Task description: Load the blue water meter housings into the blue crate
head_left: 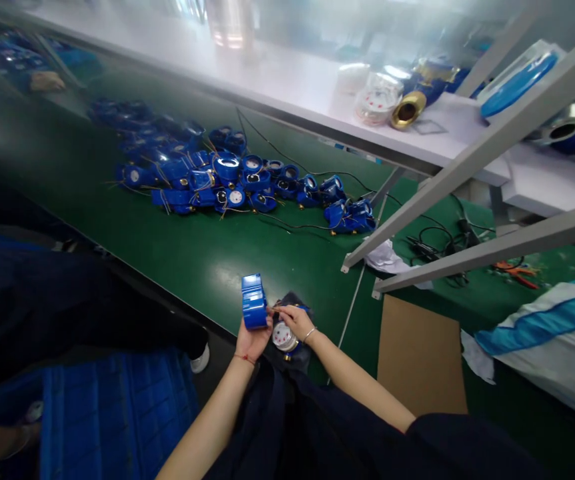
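Blue case in hand, meter at the table's near edge

Head view. Left hand (253, 341): fingers curled around one blue case (254, 301), held up over the near edge of the green table (207, 260). Right hand (295, 322): fingers pinched narrow at a thin piece (274, 309) beside the case, too small to identify. Meter (284, 335), one, white dial upward: just below the right hand, on a dark cloth (300, 360) at the table's near edge. Blue cases with wires (202, 180), many, heaped and rowed: toward the table's far edge, near a white shelf (277, 80). Cardboard sheet (422, 353), one: right of the meter, toward the near edge. Orange-handled pliers (520, 272): farther right, beyond the cardboard. Blue crate (117, 413): off the table's near edge, at left.
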Motion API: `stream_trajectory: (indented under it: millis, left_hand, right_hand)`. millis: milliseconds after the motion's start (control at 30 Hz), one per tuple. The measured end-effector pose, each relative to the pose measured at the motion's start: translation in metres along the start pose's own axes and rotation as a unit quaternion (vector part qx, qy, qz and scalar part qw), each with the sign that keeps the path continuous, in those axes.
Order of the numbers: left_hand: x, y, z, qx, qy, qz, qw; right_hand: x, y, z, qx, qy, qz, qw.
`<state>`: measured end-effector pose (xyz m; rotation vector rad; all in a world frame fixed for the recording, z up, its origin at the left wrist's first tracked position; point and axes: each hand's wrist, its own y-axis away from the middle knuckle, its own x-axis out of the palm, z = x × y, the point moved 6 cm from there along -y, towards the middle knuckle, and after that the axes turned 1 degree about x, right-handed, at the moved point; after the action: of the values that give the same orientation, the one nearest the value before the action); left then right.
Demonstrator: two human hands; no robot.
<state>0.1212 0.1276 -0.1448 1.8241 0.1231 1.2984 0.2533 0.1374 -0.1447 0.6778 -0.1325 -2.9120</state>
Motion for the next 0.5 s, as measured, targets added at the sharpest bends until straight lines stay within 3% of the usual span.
stream_trajectory:
  millis: [300,500]
  left_hand:
    - [0.006,-0.006,0.008,-0.042,0.019,0.019,0.999]
    - [0.013,-0.009,0.002,-0.03,0.005,0.024,0.999]
  right_hand:
    - [0.003,-0.002,-0.02,0.041,-0.086,-0.059,0.994]
    - [-0.013,0.006,-0.008,0.004,-0.041,-0.1,0.994]
